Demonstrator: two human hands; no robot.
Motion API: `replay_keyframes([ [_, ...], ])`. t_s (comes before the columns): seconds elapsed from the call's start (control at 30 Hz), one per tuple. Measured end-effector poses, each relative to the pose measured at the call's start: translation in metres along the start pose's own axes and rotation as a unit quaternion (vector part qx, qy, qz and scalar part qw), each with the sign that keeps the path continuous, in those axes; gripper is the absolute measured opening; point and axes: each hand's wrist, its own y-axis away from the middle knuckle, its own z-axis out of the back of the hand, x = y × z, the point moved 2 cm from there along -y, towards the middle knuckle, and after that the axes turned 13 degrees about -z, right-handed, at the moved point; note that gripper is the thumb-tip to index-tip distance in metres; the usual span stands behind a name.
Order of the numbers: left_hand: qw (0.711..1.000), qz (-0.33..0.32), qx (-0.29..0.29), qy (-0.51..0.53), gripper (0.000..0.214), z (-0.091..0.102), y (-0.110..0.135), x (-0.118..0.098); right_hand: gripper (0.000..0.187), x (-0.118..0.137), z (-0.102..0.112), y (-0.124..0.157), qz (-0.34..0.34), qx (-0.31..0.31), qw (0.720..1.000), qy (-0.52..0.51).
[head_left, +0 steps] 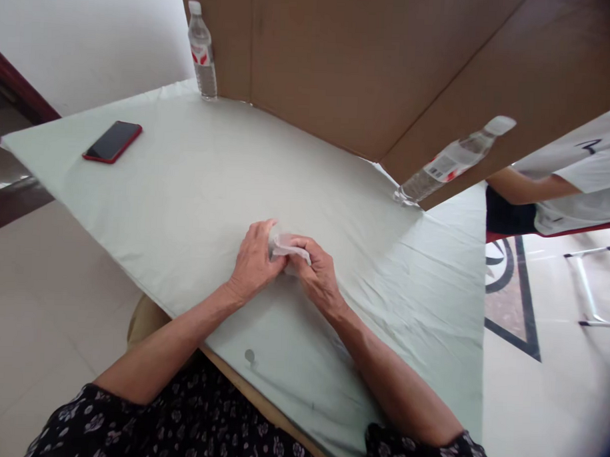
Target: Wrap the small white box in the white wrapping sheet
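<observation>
Both hands meet over the table near its front edge. Between them is a thin, crumpled white sheet (290,246), tissue-like and partly translucent; its exact kind is unclear. My right hand (316,269) is closed, pinching the sheet between thumb and fingers. On the other side, my left hand (256,257) curls its fingers around the sheet's left part, where something pale and see-through shows at the fingertips. The palms and whatever lies under the fingers are hidden.
A pale green cloth covers the table (197,178). A red-edged phone (112,142) lies at left. Brown cardboard panels (320,69) stand behind, with a water bottle (203,58) at left and another bottle (450,163) at right. Beyond the panels, another person's arm (531,186) shows.
</observation>
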Motion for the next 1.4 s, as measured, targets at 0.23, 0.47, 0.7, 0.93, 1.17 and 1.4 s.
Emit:
replay_keyframes([
  [0.23, 0.994, -0.05, 0.09, 0.045, 0.02, 0.008, -0.006, 0.006, 0.026, -0.018, 0.003, 0.018, 0.128, -0.008, 0.988, 0.084],
  [0.47, 0.961, -0.141, 0.218, 0.092, 0.052, 0.034, -0.003, 0.017, 0.04, -0.028, 0.012, 0.021, 0.198, 0.061, 0.969, 0.137],
  [0.7, 0.973, -0.123, 0.165, 0.106, 0.052, 0.018, -0.001, 0.023, 0.043, -0.036, 0.012, 0.011, 0.201, 0.054, 0.966, 0.154],
  [0.93, 0.962, 0.116, 0.141, 0.204, 0.026, 0.02, -0.019, 0.013, 0.029, -0.012, 0.022, -0.013, -0.018, 0.127, 0.992, 0.019],
  [1.17, 0.965, 0.167, 0.176, 0.099, 0.032, 0.028, -0.019, 0.009, 0.071, -0.014, 0.012, -0.006, -0.122, 0.21, 0.965, -0.1],
  [1.4, 0.904, 0.151, 0.171, 0.361, 0.055, 0.024, -0.011, 0.014, 0.079, -0.023, 0.01, -0.011, -0.122, 0.167, 0.976, -0.074],
])
